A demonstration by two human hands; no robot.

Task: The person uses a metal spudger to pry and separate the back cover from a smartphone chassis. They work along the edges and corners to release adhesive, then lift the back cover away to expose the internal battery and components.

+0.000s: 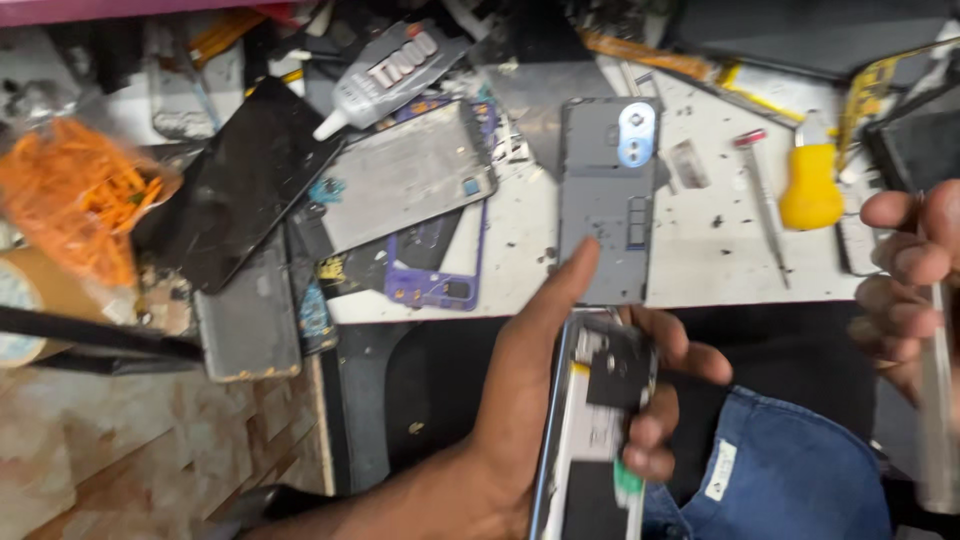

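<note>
Left hand (pixel 560 390) was low in the frame, at six o'clock, fingers curled round an opened phone (pixel 595 430), thumb stretched up toward twelve along its left edge. The phone showed its insides, a black part near the top and a green tab lower down. Right hand (pixel 905 290) sat at three o'clock, fingers bunched around a clear, slim tool (pixel 938 400) that ran down toward five. Up on the bench (pixel 720 250), a grey back cover (pixel 605 200) lay just above the thumb. At two o'clock, a screwdriver (pixel 765 200) and a yellow tool (pixel 812 180). At eleven, a glue tube (pixel 390 72) and a purple frame (pixel 440 285).
</note>
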